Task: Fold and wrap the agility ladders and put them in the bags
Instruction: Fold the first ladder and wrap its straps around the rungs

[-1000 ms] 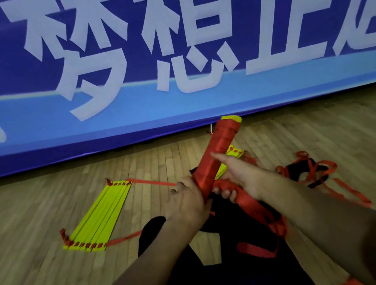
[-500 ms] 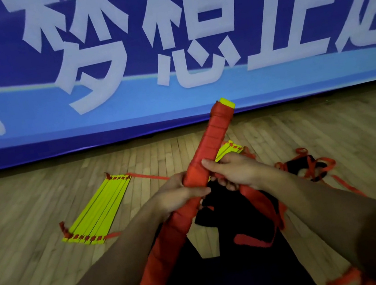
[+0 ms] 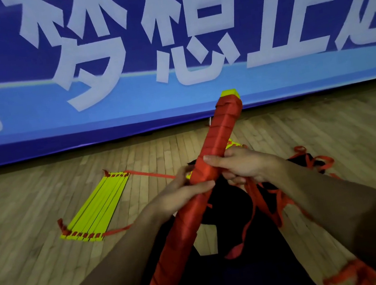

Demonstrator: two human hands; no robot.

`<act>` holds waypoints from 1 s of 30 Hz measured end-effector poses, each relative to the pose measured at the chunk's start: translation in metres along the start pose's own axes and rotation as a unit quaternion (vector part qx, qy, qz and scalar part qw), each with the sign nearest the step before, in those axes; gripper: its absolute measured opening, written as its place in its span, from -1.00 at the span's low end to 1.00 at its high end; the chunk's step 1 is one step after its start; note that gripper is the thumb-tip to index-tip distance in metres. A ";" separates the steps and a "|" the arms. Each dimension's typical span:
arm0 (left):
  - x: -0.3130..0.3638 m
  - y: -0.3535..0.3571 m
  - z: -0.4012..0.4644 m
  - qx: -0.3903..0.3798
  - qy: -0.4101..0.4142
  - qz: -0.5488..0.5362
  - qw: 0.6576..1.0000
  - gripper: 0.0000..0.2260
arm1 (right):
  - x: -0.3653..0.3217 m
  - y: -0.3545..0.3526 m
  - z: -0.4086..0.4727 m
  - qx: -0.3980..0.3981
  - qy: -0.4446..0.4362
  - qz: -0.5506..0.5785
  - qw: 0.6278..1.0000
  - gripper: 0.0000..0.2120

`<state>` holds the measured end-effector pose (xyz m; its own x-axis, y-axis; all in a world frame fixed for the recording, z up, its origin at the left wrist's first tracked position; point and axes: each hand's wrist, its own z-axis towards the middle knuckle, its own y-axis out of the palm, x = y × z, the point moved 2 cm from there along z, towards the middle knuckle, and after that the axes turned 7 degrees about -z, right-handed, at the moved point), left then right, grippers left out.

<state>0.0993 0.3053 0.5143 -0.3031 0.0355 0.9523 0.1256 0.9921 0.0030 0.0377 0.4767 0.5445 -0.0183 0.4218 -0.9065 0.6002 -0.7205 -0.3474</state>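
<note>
I see my left hand [image 3: 185, 193] and right hand [image 3: 242, 168] both curled round the middle of a wrapped ladder [image 3: 213, 170], a long red-bound bundle held tilted above my lap, its yellow tip toward the banner [image 3: 167, 47]. A second ladder [image 3: 96, 206] lies folded on the floor [image 3: 25, 242], left of me. Loose red straps [image 3: 273, 205] trail under my right forearm.

Wood-plank floor [image 3: 39, 252]: flat stack of yellow ladder rungs [image 3: 94, 211] at left; loose red straps [image 3: 318, 161] tangled at right.
</note>
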 end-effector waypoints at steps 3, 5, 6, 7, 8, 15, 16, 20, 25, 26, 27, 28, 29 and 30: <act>-0.002 0.005 -0.004 -0.080 -0.018 -0.054 0.995 -0.58 | -0.006 -0.001 -0.005 -0.010 -0.008 -0.048 0.999 -0.47; 0.000 0.008 0.004 -0.020 0.041 0.000 0.999 -0.66 | -0.005 -0.002 -0.005 0.004 0.038 -0.051 0.998 -0.47; 0.003 0.007 0.008 0.024 0.065 0.074 0.995 -0.63 | -0.004 -0.002 -0.003 0.010 0.069 -0.031 0.997 -0.46; 0.004 0.007 0.013 0.077 0.075 0.187 0.976 -0.56 | -0.003 -0.001 -0.002 0.016 0.098 -0.015 0.995 -0.43; 0.007 0.009 0.014 0.134 0.070 0.319 0.936 -0.49 | -0.006 0.000 0.001 0.024 0.117 -0.005 0.993 -0.40; 0.001 0.015 0.002 0.166 0.138 0.487 0.846 -0.51 | 0.006 0.002 0.006 0.052 0.119 -0.007 0.991 -0.53; 0.005 0.005 0.003 0.135 0.130 0.380 0.906 -0.56 | 0.008 0.001 0.005 0.044 0.098 -0.006 0.994 -0.56; 0.005 -0.002 -0.002 -0.035 0.017 -0.057 0.998 -0.57 | -0.001 0.000 0.003 0.003 0.003 -0.015 1.000 -0.64; 0.008 0.002 0.009 0.095 0.056 0.187 0.976 -0.63 | -0.004 0.001 0.008 0.041 0.094 -0.002 0.995 -0.52; 0.008 0.005 0.012 0.152 0.062 0.307 0.937 -0.57 | -0.004 0.003 0.011 0.050 0.117 0.016 0.992 -0.50; 0.006 0.013 0.010 0.190 0.072 0.417 0.886 -0.51 | -0.004 0.005 0.013 0.058 0.134 0.031 0.989 -0.49; 0.001 0.022 0.009 0.207 0.085 0.493 0.841 -0.44 | -0.003 0.006 0.015 0.068 0.146 0.040 0.986 -0.48; -0.004 0.030 0.008 0.209 0.099 0.532 0.815 -0.37 | -0.001 0.006 0.015 0.076 0.153 0.044 0.984 -0.47; -0.008 0.033 0.007 0.199 0.111 0.543 0.808 -0.34 | 0.001 0.006 0.015 0.082 0.155 0.043 0.984 -0.46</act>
<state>0.0991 0.3382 0.5045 -0.0366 0.9324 0.3594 -0.1241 0.3527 -0.9275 0.0293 0.4648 0.5376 0.2869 0.4849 -0.8262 0.4522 -0.8289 -0.3294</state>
